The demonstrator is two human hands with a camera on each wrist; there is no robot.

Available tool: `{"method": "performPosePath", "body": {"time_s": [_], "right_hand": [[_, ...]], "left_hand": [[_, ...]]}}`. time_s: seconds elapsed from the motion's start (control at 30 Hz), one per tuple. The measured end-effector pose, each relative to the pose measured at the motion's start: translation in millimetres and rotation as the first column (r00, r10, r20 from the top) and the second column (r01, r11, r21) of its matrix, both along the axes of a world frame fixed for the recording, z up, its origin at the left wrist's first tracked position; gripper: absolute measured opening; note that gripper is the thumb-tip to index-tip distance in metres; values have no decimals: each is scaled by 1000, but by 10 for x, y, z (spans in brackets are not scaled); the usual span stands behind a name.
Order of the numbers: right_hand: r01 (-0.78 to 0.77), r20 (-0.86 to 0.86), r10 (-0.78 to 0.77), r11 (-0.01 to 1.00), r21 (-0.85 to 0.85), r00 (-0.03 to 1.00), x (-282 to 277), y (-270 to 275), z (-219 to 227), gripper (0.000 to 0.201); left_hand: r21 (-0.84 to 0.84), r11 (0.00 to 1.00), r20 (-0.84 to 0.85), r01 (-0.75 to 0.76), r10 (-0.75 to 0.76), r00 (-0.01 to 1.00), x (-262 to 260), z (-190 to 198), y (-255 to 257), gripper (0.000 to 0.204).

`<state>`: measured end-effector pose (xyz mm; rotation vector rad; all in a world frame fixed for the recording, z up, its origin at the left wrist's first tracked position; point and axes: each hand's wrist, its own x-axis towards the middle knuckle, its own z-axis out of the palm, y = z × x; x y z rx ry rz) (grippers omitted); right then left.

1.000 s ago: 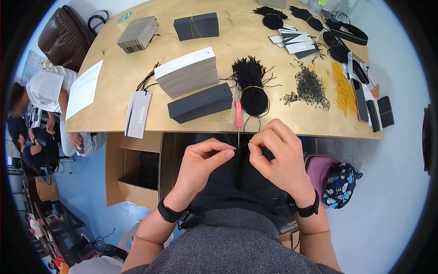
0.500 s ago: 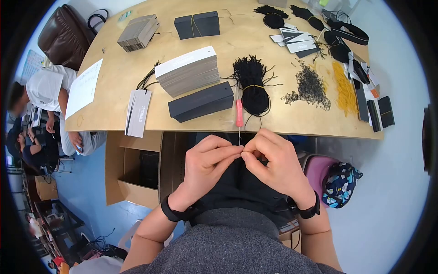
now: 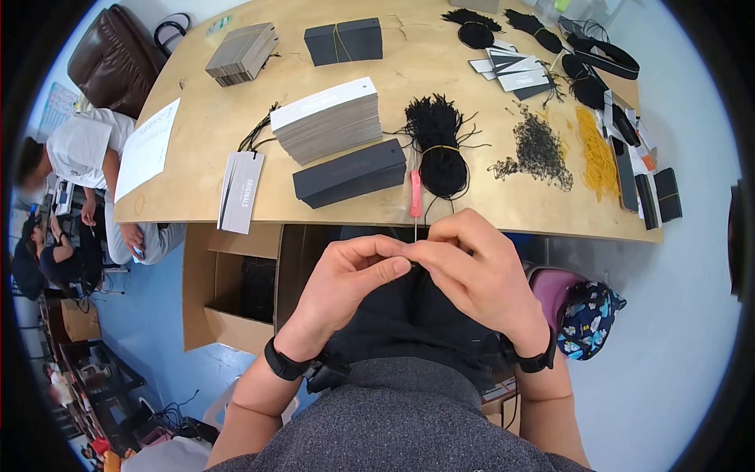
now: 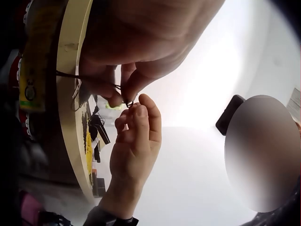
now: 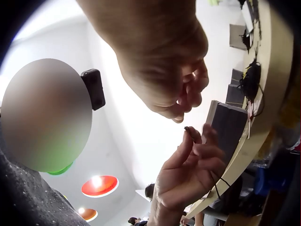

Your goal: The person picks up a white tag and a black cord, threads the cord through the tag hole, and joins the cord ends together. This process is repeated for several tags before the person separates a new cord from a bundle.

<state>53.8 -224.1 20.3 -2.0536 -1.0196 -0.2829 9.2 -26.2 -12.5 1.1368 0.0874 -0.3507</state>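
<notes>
In the head view my left hand (image 3: 338, 275) and right hand (image 3: 487, 275) meet over my lap, just in front of the table edge. The left thumb and forefinger pinch a thin black cord (image 4: 91, 78), which forms a small loop at the fingertips in the left wrist view. Its dark knotted end (image 5: 189, 129) pokes out between those fingers in the right wrist view. My right hand's fingers are bent, their tips close beside the loop; I cannot tell whether they grip it. A pink-handled tool (image 3: 415, 197) lies behind the hands, its thin metal shaft pointing toward me.
On the table (image 3: 330, 214) stand stacks of white tags (image 3: 326, 122) and dark tags (image 3: 350, 177). Right of them lie a bundle of black cords (image 3: 442, 149), dark pins (image 3: 539, 149) and yellow rubber bands (image 3: 598, 153). An open carton (image 3: 236, 330) sits below; a person (image 3: 82, 157) is at left.
My hands came together from slightly apart, with the cord between them. The right forefinger has since straightened toward the left fingertips, and the left thumb has lifted into view.
</notes>
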Motion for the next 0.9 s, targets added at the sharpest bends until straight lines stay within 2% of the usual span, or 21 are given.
{"method": "performPosePath", "body": {"time_s": [0.1,0.2,0.3,0.37,0.4,0.47,0.5,0.57,0.63,0.67,0.7,0.73,0.8,0.9], "right_hand": [[-45,82,51,996,-76,995,44,1,-16,23],[-16,118,29,995,-103,993,39,3,-46,21],[-36,82,44,994,-101,996,1,0,-27,20],[-31,120,45,992,-119,992,14,-1,-78,20],[-26,160,48,990,-136,986,23,2,-107,19],[-17,190,52,983,-180,980,35,32,-139,19],[-8,219,59,975,-224,974,41,42,-156,18],[-1,195,45,975,-222,980,66,48,-208,18],[-1,170,39,976,-218,985,71,70,-223,17],[46,171,-20,987,-152,985,63,81,-224,18],[94,167,-79,992,-86,983,52,86,-226,19],[91,165,-76,992,-86,983,30,80,-223,19],[125,131,-124,992,-2,984,-17,60,-209,21],[90,156,-91,996,10,984,-56,68,-198,23]], "left_hand": [[31,999,-12,29,-29,1000,-1,-19,33,14],[27,999,-23,29,-28,999,-5,-25,58,13],[38,999,-13,16,-15,1000,-19,-9,49,12],[150,989,-13,-17,20,1000,-24,33,15,9],[149,989,-14,-15,17,1000,-27,49,0,9],[501,861,211,-86,-25,977,-30,71,-33,7],[501,861,211,-84,-27,977,-39,62,-64,7],[677,607,587,-415,-107,802,-61,37,-134,7],[668,619,565,-412,-62,823,-65,42,-163,7],[657,633,541,-409,-18,841,-67,47,-166,8],[645,685,465,-338,-1,885,-62,60,-134,6],[645,685,464,-339,2,886,-53,17,-105,6],[457,852,350,-257,93,932,-28,-108,-60,6],[380,900,276,-212,109,955,-29,-93,-66,6]]}}
